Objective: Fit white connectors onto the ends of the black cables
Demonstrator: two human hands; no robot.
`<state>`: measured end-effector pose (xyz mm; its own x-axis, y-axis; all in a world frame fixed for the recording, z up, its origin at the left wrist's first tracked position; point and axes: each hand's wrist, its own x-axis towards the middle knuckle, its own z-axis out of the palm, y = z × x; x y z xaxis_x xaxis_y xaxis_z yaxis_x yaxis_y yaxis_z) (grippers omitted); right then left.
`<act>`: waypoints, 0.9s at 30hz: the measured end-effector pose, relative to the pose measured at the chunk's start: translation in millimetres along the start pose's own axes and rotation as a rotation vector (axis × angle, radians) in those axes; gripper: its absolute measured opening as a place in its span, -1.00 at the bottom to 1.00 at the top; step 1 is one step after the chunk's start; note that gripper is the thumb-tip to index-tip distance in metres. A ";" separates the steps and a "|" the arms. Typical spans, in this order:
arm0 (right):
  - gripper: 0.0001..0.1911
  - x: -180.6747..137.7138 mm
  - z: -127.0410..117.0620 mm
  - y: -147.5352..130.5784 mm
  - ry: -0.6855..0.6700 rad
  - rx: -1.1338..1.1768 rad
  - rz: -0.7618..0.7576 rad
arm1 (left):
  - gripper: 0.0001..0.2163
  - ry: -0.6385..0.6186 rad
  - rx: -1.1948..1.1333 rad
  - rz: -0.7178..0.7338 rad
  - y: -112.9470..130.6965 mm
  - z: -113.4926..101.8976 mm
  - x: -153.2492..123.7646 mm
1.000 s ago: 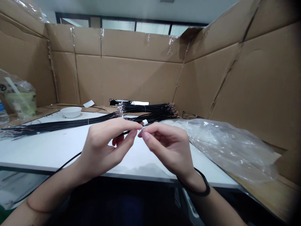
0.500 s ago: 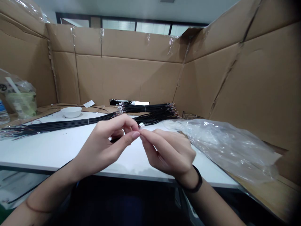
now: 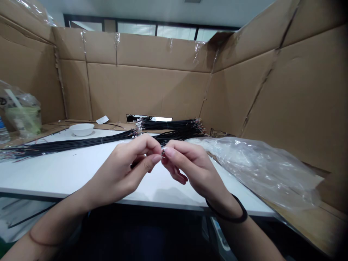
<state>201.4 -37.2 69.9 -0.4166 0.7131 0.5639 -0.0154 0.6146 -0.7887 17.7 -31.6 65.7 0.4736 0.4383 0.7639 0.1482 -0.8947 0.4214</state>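
Observation:
My left hand (image 3: 130, 163) pinches the end of a cable, whose thin wires (image 3: 163, 153) poke out past the fingertips. Against it, my right hand (image 3: 190, 163) presses thumb and forefinger on a small white connector, mostly covered by the fingers. The other fingers of my right hand curl loosely below. Both hands meet above the white table (image 3: 81, 172). Behind them lie bundles of black cables: a long one (image 3: 78, 143) to the left, and a stacked pile (image 3: 168, 125) with white connectors at its left end.
A white bowl (image 3: 81, 129) stands at the back left, near a bagged green cup (image 3: 27, 117) and a bottle (image 3: 3, 130). Clear plastic bags (image 3: 261, 170) cover the right side. Cardboard walls (image 3: 141, 87) enclose the table.
My right hand has turned, its thumb now on top and its lower fingers loosened. The white connector that stuck up between the hands is now mostly covered. My left hand stays nearly still.

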 end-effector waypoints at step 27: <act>-0.71 4.9 -6.3 1.0 -0.235 0.575 0.341 | -0.87 0.146 0.645 0.463 -9.3 4.9 -3.4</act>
<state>205.1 -31.0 73.5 -0.6680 0.7025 0.2456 -0.2996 0.0483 -0.9529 19.0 -25.2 56.8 0.4979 -0.0217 0.8669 0.4579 -0.8424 -0.2841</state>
